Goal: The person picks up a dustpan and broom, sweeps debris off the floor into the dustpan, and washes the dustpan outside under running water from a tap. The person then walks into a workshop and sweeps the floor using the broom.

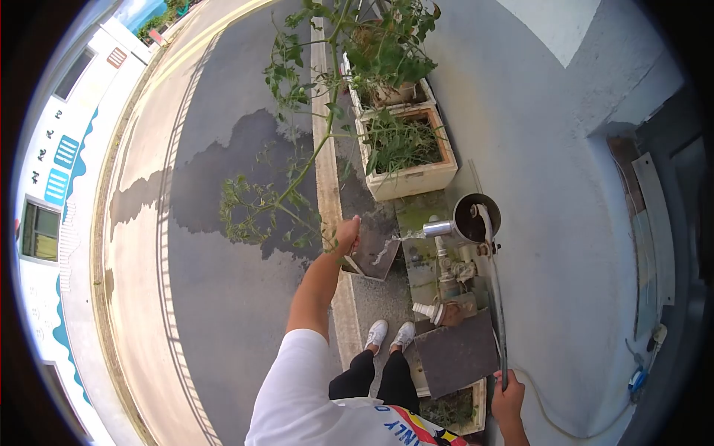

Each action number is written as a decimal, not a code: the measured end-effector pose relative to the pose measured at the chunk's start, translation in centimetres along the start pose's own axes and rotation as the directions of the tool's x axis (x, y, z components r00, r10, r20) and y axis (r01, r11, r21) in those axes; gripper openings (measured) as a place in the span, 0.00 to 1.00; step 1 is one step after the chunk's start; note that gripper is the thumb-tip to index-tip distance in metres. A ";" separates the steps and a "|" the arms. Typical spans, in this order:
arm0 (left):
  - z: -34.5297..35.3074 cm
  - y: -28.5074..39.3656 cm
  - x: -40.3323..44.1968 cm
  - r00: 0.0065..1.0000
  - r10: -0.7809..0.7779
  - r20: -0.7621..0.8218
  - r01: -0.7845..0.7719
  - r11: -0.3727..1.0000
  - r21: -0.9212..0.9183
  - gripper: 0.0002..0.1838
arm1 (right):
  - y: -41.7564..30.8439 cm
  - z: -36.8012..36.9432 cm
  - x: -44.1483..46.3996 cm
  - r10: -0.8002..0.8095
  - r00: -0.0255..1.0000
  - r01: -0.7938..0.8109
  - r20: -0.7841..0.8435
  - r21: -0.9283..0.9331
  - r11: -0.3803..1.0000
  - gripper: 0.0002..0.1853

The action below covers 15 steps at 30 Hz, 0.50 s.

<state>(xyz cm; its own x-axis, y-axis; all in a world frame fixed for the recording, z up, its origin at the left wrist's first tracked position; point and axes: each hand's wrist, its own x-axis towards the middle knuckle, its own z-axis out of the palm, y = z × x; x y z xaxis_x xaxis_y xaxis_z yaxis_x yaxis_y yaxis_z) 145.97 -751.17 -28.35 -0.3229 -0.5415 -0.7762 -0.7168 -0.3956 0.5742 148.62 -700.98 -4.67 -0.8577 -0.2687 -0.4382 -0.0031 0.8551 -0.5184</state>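
Note:
My left hand is closed on the edge of a clear, square container, which is tilted. Water runs from the metal spout of a round pump toward this container. On the right, my right hand is wrapped round the lower end of the long pump handle. The handle reaches up to the pump's top. Pipes and a valve stand below the spout.
White planter boxes with tall, leaning plants stand ahead. A dark slab lies beside my feet, over another planter. A pale curb borders the partly wet road. A grey wall rises on the right.

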 end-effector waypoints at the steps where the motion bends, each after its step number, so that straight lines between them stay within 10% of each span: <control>1: 0.2 0.5 -0.2 1.000 0.016 0.010 -0.016 0.999 0.046 0.26 | 0.9 1.0 0.1 -0.031 0.999 0.031 -0.014 -0.012 0.999 0.05; 15: 3.2 1.5 -0.6 0.973 0.050 0.225 -0.123 0.937 0.327 0.24 | 6.9 13.1 5.8 -0.293 0.908 0.350 -0.301 0.158 0.923 0.07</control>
<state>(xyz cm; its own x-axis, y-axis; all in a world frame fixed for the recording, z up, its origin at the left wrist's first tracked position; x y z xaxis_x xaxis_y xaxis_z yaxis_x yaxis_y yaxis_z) 143.05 -749.09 -27.88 -0.4888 -0.3799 -0.7853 -0.8337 -0.0615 0.5487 150.38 -702.49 -20.41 -0.9322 -0.3611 -0.0250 -0.2222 0.6253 -0.7481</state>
